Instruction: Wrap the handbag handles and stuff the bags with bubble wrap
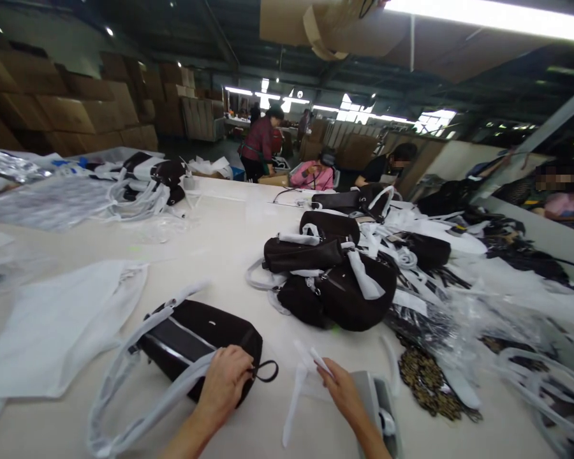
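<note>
A black handbag [220, 328] lies on the table in front of me, its long strap [112, 382] wrapped in white padding. My left hand [227, 376] is closed on the bag's right end, beside a small black loop [268, 371]. What exactly its fingertips pinch there is hidden. To the right, my right hand [340, 389] pinches a thin white strip [319, 361] between thumb and fingers, above the table. Another length of white strip [293, 408] runs down just left of that hand; I cannot tell whether the two are joined. A grey tape dispenser [366, 389] stands by my right wrist.
Several black bags [358, 293] with white wrapping are heaped beyond my hands. Brassy chains or hardware [425, 382] lie to the right. At left are a white cloth bag [62, 325] and clear plastic [48, 204]. Co-workers are farther back, near stacked cartons [81, 111].
</note>
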The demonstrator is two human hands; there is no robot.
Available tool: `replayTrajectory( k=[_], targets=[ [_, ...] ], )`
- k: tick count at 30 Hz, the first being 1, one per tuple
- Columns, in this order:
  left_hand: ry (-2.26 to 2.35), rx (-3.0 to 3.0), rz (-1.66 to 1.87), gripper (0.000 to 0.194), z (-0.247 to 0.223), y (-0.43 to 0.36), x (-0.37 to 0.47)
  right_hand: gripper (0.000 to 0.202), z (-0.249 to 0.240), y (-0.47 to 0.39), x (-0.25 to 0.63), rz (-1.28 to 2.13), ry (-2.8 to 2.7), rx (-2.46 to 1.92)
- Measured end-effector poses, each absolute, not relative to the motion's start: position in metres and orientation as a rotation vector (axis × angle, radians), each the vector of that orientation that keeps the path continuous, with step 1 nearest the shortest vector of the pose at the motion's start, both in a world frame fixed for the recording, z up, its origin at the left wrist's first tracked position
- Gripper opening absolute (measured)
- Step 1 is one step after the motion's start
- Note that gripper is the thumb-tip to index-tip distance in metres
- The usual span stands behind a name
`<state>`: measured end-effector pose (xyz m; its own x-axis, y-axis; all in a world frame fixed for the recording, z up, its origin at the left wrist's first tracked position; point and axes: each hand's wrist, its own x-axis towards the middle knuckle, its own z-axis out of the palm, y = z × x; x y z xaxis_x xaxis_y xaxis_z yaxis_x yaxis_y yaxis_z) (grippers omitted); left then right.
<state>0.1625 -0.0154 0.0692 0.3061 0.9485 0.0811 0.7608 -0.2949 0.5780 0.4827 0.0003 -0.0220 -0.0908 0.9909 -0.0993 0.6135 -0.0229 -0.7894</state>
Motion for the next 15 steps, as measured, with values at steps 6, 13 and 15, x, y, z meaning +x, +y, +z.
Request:
replayTrajectory(
  k=[6, 13, 15],
  targets=[
    [1.534, 2.149, 0.558, 0.013, 0.068, -0.012, 0.163, 0.055, 0.013, -0.029, 0.437, 1.443, -1.428, -1.547],
    [1.508, 2.142, 0.597, 0.013, 0.067, -0.018, 0.154, 0.048, 0.065, -0.039, 0.398, 1.479, -1.357, -1.387],
    [1.508, 2.142, 0.608, 0.013, 0.067, -0.02, 0.153, 0.042, 0.079, -0.039, 0.395, 1.395, -1.485, -1.359]
  ],
)
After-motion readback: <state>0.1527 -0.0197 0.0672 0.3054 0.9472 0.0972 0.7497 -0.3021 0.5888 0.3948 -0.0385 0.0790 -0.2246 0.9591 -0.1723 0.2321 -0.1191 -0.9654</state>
